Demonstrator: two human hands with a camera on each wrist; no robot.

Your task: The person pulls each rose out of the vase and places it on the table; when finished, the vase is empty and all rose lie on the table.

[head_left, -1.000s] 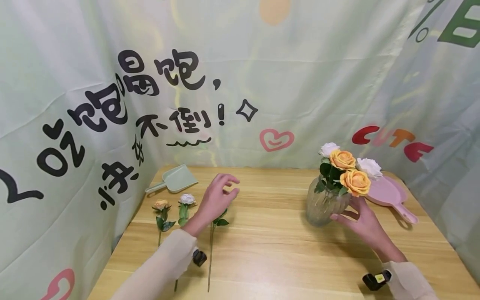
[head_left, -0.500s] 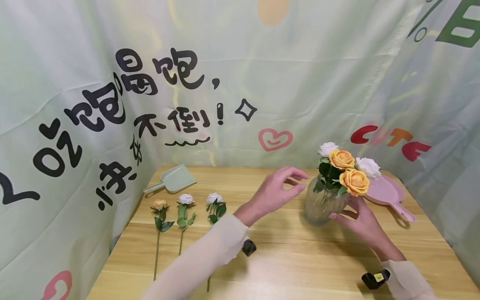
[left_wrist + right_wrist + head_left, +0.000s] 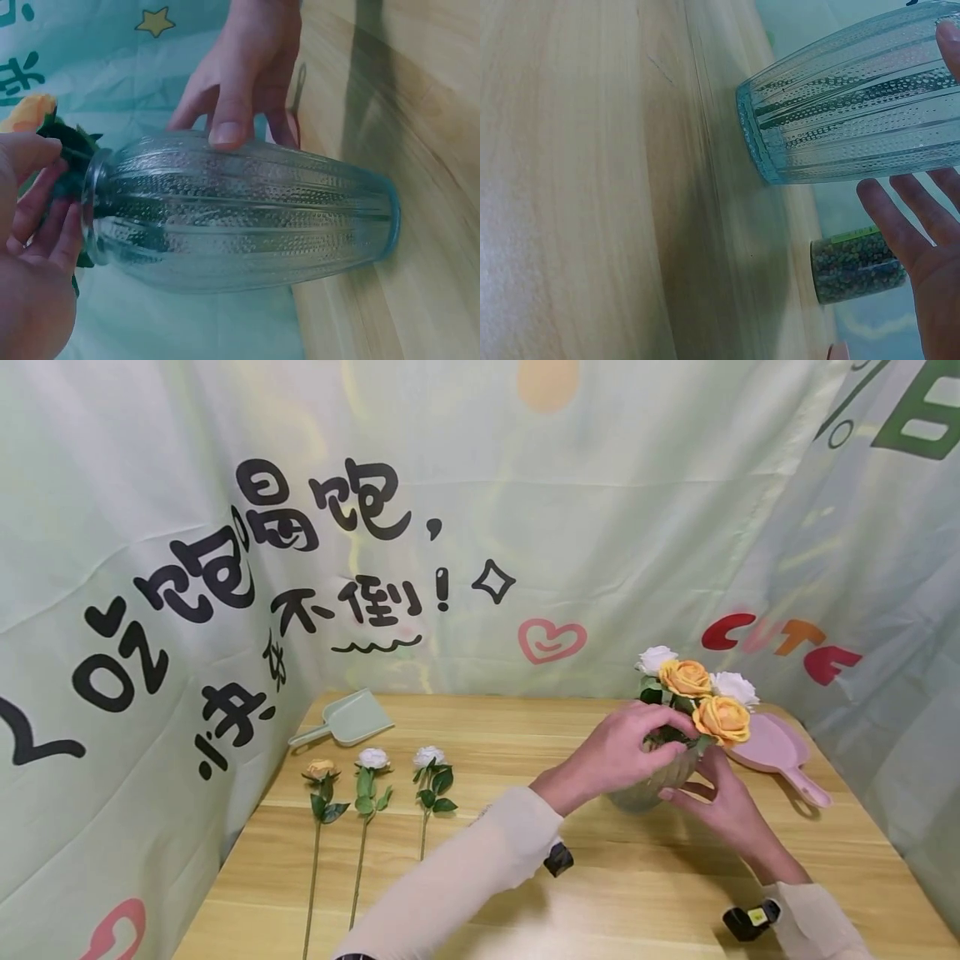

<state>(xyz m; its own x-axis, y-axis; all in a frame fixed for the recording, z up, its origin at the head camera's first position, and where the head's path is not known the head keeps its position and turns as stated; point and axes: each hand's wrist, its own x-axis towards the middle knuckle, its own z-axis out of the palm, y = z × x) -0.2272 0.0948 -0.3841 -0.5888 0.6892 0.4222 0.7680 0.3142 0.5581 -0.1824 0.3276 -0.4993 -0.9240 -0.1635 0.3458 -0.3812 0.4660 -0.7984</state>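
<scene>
A ribbed clear glass vase [image 3: 247, 217] stands upright on the table, holding artificial roses. Two orange roses, the front one [image 3: 722, 720] lowest, and two white roses [image 3: 657, 660] show above its rim. My left hand [image 3: 618, 752] is at the vase's mouth, thumb and fingers curled about the stems and leaves just under the front orange rose; the exact contact is partly hidden. With thumb and fingers on opposite sides, my right hand [image 3: 723, 802] holds the vase's body. On the left lie an orange rose [image 3: 321, 769] and two white roses, one here [image 3: 372, 759], another here: white rose [image 3: 430, 757].
A pale green dustpan [image 3: 352, 720] lies at the back left of the wooden table [image 3: 517, 735]. Behind my right hand is a pink pan-shaped tray [image 3: 772, 743]. A jar of coloured pebbles [image 3: 855, 266] shows in the right wrist view. Printed curtains hang behind.
My left hand has moved right, from above the loose roses to the vase's mouth. The front orange rose has shifted slightly right and up. My right hand stays on the vase.
</scene>
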